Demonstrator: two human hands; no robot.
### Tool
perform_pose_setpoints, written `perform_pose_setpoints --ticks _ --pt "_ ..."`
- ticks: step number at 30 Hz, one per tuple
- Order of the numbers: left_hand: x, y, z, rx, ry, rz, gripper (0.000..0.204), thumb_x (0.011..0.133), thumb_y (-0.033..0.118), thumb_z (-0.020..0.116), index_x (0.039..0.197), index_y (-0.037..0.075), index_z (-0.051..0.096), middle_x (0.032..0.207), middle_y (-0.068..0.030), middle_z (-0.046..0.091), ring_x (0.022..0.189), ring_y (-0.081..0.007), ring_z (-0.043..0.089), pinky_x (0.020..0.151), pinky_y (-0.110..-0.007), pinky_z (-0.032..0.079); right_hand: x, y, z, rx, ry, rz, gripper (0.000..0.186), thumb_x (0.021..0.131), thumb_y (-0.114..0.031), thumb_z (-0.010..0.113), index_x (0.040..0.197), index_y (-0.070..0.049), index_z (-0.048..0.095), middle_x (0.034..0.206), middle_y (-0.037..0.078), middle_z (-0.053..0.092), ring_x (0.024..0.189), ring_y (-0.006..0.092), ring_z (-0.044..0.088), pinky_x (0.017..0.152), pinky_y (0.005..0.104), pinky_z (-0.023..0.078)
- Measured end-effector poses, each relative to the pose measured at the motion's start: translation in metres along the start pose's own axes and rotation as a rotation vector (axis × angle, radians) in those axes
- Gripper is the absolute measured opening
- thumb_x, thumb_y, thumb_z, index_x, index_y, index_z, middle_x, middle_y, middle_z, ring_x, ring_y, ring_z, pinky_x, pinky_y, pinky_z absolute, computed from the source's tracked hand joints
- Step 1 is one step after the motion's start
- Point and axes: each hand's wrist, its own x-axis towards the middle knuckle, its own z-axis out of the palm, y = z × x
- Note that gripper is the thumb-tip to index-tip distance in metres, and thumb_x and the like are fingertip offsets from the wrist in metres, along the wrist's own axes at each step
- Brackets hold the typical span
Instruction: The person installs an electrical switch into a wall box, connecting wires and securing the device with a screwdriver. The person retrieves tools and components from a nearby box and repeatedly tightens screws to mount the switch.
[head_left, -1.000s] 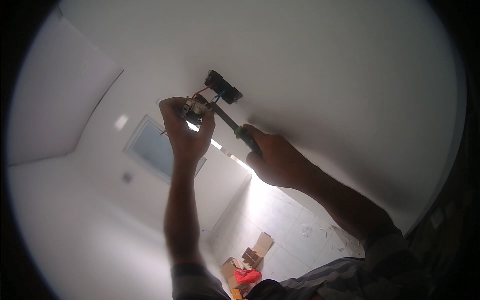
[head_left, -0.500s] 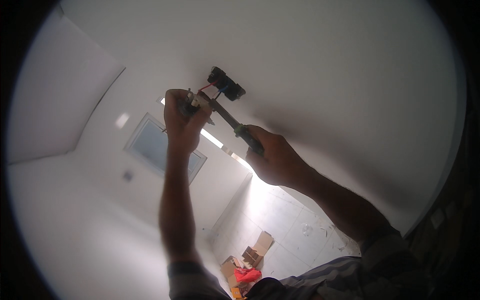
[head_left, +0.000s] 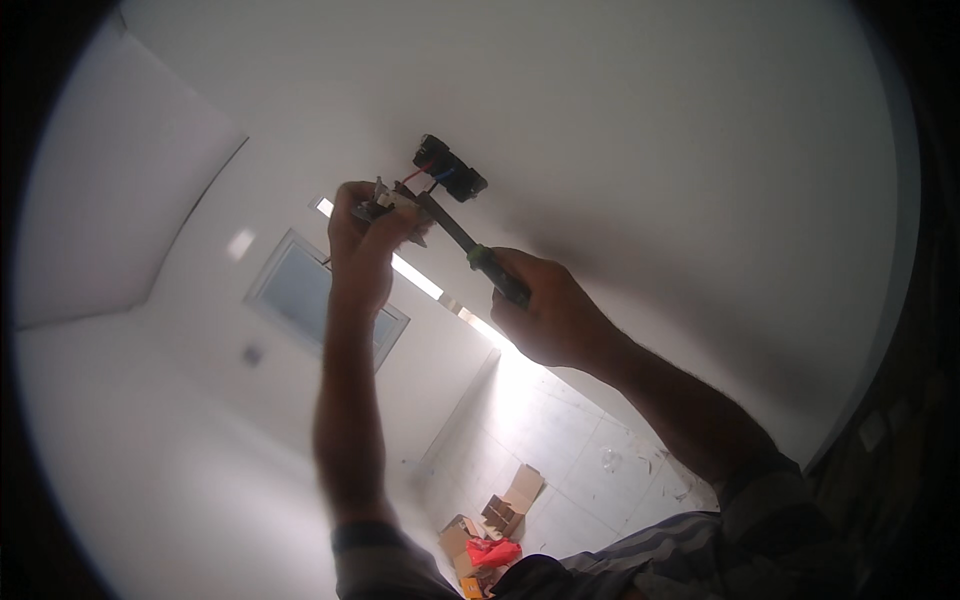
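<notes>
My left hand [head_left: 362,255] pinches a small electrical fitting [head_left: 393,199] with pale and metal parts, most likely a socket or switch insert; the fingers hide much of it. Red wire [head_left: 414,177] and blue wire [head_left: 439,178] run from a black recessed wall box [head_left: 450,168] to this fitting. In my right hand [head_left: 555,312] is a screwdriver [head_left: 484,262] with a green and dark handle, its shaft slanting up to the left. The tip meets the fitting's edge; exactly where it touches, I cannot tell.
A pale wall [head_left: 650,130] surrounds the box. Below left is a framed window or panel [head_left: 305,285]. On the tiled floor [head_left: 570,430] lie open cardboard boxes [head_left: 510,505], a red plastic bag [head_left: 493,552] and scattered scraps.
The fitting in my left hand has tilted slightly. My right hand and the screwdriver stay nearly in place, and the whole view has shifted a little.
</notes>
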Motion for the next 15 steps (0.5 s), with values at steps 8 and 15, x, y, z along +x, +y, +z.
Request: perform_pose_setpoints --ticks 8,15 --pt "-0.007 0.007 0.013 0.822 0.076 0.730 0.031 0.087 0.000 0.065 0.111 0.001 0.045 0.096 -0.0122 0.066 0.087 -0.0190 0.068 0.080 -0.034 0.057 -0.002 0.002 -0.002 -0.055 0.009 0.039 0.044 0.088 -0.005 0.055 0.131 0.003 0.057 0.070 0.003 0.054 0.061 0.0111 0.048 0.060 0.0318 0.044" --pt "-0.006 0.004 0.002 -0.081 -0.050 0.026 0.035 0.086 -0.001 0.066 0.114 0.002 0.044 0.096 -0.0085 0.065 0.085 -0.0177 0.066 0.078 -0.032 0.055 -0.004 -0.009 0.001 -0.043 -0.032 0.083 0.045 0.087 -0.012 0.056 0.129 0.004 0.055 0.072 0.012 0.057 0.067 0.0224 0.061 0.067 0.0394 0.050"
